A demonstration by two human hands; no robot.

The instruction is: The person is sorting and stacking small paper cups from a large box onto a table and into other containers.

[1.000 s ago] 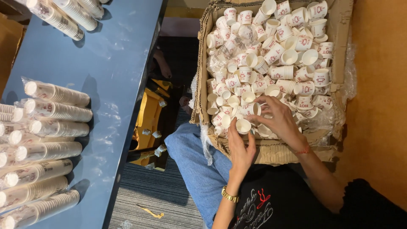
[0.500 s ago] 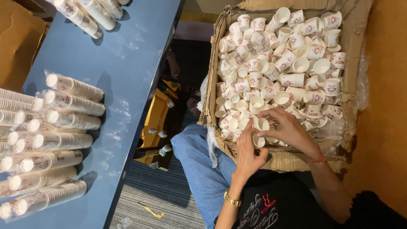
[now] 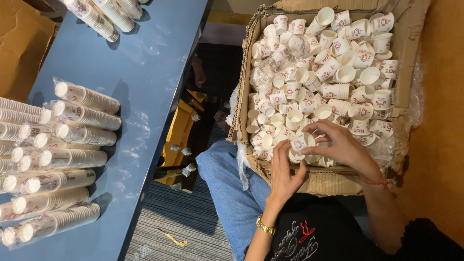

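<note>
A cardboard box (image 3: 244, 92) rests on my lap, filled with several loose small white paper cups with red print (image 3: 338, 72). My left hand (image 3: 282, 171), with a gold watch on its wrist, is at the box's near edge, its fingers curled around a short stack of cups (image 3: 293, 155). My right hand (image 3: 340, 145), with a red thread at the wrist, pinches one paper cup (image 3: 300, 141) just above that stack. The two hands almost touch.
A blue table (image 3: 145, 77) lies to the left, with several plastic-wrapped sleeves of stacked cups (image 3: 72, 140) and more sleeves at its far end (image 3: 104, 14). A brown carton (image 3: 21, 48) is beyond it. A yellow object (image 3: 179, 140) and loose cups lie on the floor below.
My right hand has drawn out of the loose cups towards my left hand with a cup. The left hand has stayed at the box's near edge. The view has shifted slightly.
</note>
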